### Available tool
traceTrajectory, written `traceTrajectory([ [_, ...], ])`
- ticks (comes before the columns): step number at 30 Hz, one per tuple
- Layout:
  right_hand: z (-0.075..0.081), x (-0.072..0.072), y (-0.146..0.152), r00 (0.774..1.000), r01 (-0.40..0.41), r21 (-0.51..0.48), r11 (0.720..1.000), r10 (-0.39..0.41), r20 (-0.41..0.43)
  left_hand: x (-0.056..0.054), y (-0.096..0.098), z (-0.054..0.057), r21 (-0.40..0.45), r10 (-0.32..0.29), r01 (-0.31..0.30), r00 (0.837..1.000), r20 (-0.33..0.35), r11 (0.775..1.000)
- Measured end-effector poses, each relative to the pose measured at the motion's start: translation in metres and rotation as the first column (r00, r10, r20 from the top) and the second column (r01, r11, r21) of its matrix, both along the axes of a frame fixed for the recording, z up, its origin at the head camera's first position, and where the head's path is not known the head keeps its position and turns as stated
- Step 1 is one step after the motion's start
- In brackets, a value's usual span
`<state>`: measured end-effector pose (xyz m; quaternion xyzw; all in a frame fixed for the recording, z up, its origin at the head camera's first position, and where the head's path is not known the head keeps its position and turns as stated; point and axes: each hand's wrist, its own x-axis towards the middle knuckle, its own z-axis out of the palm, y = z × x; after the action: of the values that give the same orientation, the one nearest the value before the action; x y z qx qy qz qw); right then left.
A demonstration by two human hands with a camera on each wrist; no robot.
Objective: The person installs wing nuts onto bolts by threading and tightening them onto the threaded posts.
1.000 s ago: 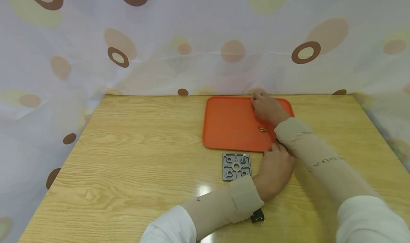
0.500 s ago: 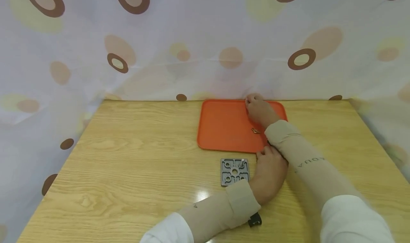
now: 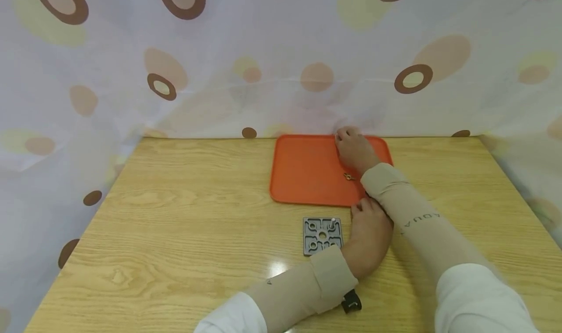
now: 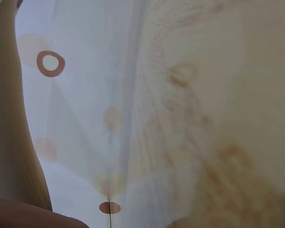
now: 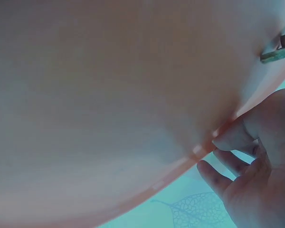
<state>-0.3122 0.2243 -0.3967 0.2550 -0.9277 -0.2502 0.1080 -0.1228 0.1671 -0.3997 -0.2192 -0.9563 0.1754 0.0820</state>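
An orange tray [image 3: 307, 169] lies near the table's back edge. On it sits a small brass-coloured metal piece [image 3: 349, 176] with a ring and short arms. My right hand [image 3: 356, 151] reaches over the tray and grips its far rim. At the near rim, my left hand [image 3: 371, 233] has its fingers curled at the tray's edge, its wrist bent. The right wrist view shows a thumb and fingers [image 5: 228, 137] pinching the tray rim. Left of my left hand lies a square grey metal plate [image 3: 322, 236], partly hidden by the sleeve, with a pin [image 3: 332, 222] standing at one corner.
The wooden table [image 3: 184, 216] extends widely to the left of the tray. A patterned cloth [image 3: 263, 54] hangs right behind the table's back edge and along both sides. A black strap piece [image 3: 351, 301] shows below the left cuff. The left wrist view is mostly cloth and blur.
The tray has shifted slightly left and away from the grey plate, with both hands moving along at its rims. The head view also tilted a little; the last half second shows almost no motion.
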Motion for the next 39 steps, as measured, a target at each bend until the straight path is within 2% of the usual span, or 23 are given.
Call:
traceTrajectory([
  [7,0.000,0.000,-0.001,0.997,0.052,-0.045,0.998,-0.049,0.065,-0.001,0.001,-0.001,-0.033,0.000,0.001,0.999,0.033,0.999],
  [12,0.001,0.001,-0.004,0.989,0.100,-0.056,0.993,-0.093,0.115,-0.001,0.003,0.000,-0.075,0.011,-0.004,0.995,0.096,0.997],
  [15,0.001,0.002,-0.007,0.980,0.145,-0.117,0.982,-0.127,0.150,0.000,0.002,0.001,-0.085,0.004,0.005,0.994,0.113,0.996],
  [21,-0.001,0.001,-0.006,0.977,0.164,-0.174,0.971,-0.136,0.163,0.002,0.001,0.000,-0.071,-0.006,0.011,0.998,0.066,0.997],
  [24,-0.001,0.001,-0.004,0.969,0.181,-0.196,0.964,-0.142,0.200,0.002,0.002,-0.001,-0.048,-0.008,0.011,0.998,0.056,0.999],
  [27,-0.001,0.000,-0.003,0.964,0.182,-0.218,0.959,-0.130,0.232,-0.001,0.001,-0.002,-0.022,-0.015,0.016,0.999,0.035,1.000],
  [30,-0.001,-0.004,0.000,0.960,0.178,-0.265,0.948,-0.107,0.260,-0.005,-0.001,-0.002,0.013,-0.045,0.045,0.999,-0.018,0.999],
  [32,-0.002,-0.007,0.007,0.947,0.196,-0.354,0.915,-0.084,0.309,-0.006,-0.003,-0.002,0.035,-0.084,0.086,0.995,-0.052,0.996],
  [33,-0.002,-0.009,0.011,0.941,0.201,-0.407,0.891,-0.060,0.332,-0.006,-0.005,-0.002,0.050,-0.108,0.111,0.992,-0.072,0.993],
  [34,-0.003,-0.010,0.018,0.933,0.213,-0.474,0.854,-0.034,0.357,-0.006,-0.006,-0.002,0.057,-0.136,0.142,0.986,-0.095,0.988],
  [35,-0.004,-0.011,0.025,0.921,0.233,-0.550,0.802,0.000,0.390,-0.005,-0.009,-0.002,0.066,-0.175,0.183,0.978,-0.117,0.981],
  [37,-0.004,-0.011,0.041,0.902,0.281,-0.674,0.684,0.053,0.429,-0.004,-0.013,-0.002,0.109,-0.261,0.281,0.951,-0.167,0.954],
  [38,-0.004,-0.010,0.048,0.900,0.294,-0.714,0.635,0.069,0.431,-0.002,-0.016,-0.001,0.125,-0.305,0.329,0.935,-0.183,0.936],
  [39,-0.003,-0.008,0.056,0.905,0.293,-0.745,0.599,0.078,0.419,-0.002,-0.019,0.000,0.136,-0.358,0.388,0.912,-0.198,0.912],
])
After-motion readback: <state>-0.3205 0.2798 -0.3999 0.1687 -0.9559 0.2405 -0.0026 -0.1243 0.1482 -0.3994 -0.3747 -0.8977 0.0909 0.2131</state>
